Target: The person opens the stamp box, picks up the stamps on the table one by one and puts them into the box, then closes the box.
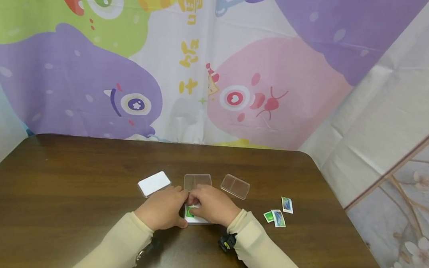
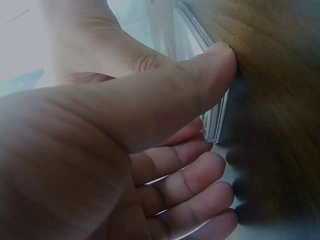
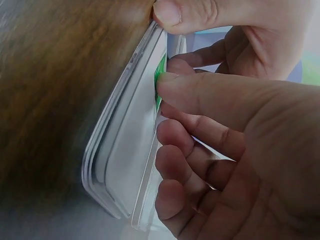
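Observation:
A flat clear plastic case (image 3: 95, 165) with a white top lies on the table before the person. The left hand (image 1: 164, 207) holds its left end, thumb at the near edge and fingers toward the far side. On the white top is a small stamp-like green picture (image 1: 189, 212). The right hand (image 1: 213, 206) pinches this picture between thumb and forefinger, the thumb (image 3: 172, 87) on its green face. The other right fingers curl loosely above the case. The right hand covers much of the white top in the head view.
Behind the hands lie a second case with a white top (image 1: 155, 183) and two clear plastic lids, one central (image 1: 198, 180) and one to the right (image 1: 235, 186). Farther right are a green picture (image 1: 269, 216) and two bluish ones (image 1: 278, 219). A printed cloth (image 1: 179, 108) hangs behind the table.

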`<state>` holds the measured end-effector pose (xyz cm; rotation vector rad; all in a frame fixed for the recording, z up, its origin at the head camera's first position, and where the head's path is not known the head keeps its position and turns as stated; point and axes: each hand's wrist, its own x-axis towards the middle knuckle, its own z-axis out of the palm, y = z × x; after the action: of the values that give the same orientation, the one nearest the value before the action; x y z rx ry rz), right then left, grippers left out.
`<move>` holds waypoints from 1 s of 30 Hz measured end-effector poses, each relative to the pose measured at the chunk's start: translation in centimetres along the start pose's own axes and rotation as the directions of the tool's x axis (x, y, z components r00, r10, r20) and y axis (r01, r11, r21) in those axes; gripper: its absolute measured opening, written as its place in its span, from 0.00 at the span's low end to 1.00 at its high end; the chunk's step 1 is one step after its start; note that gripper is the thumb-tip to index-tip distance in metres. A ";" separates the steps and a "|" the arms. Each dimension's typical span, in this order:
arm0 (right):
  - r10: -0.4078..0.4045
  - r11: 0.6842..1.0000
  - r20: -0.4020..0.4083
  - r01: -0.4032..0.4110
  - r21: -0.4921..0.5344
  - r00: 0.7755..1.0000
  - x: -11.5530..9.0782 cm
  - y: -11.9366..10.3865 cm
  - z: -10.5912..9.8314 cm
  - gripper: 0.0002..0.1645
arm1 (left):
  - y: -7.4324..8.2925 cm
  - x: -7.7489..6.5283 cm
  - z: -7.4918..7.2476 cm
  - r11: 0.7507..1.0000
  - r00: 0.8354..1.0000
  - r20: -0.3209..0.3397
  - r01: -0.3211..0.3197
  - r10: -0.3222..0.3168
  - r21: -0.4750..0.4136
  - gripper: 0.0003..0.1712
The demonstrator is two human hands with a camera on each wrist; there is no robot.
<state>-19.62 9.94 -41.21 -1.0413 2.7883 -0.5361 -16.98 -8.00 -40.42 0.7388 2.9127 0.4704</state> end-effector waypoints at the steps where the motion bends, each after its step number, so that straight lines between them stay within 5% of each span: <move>1: 0.001 1.000 -0.002 -0.001 -0.002 1.000 0.0 0.0 0.0 0.06 | 0.0 0.0 0.0 1.000 1.000 0.001 0.000 0.000 0.001 0.33; 10: -0.058 0.998 0.032 0.058 -0.001 0.998 -0.2 0.3 -0.6 0.05 | 0.1 -0.1 -0.1 1.000 1.000 0.005 -0.002 0.002 -0.006 0.33; 22: -0.040 0.986 0.011 0.042 -0.159 0.999 -0.4 -0.2 -0.4 0.12 | 0.0 -0.1 -0.1 1.000 1.000 -0.001 -0.007 0.007 -0.015 0.31; 30: -0.052 0.985 0.012 0.054 -0.166 0.999 -0.5 -0.3 -0.6 0.11 | 0.1 0.0 -0.1 1.000 1.000 -0.006 -0.018 0.018 0.000 0.32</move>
<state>-19.17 10.22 -40.58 -1.1493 2.8454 -0.3081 -16.94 -7.97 -40.31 0.7655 2.9136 0.4758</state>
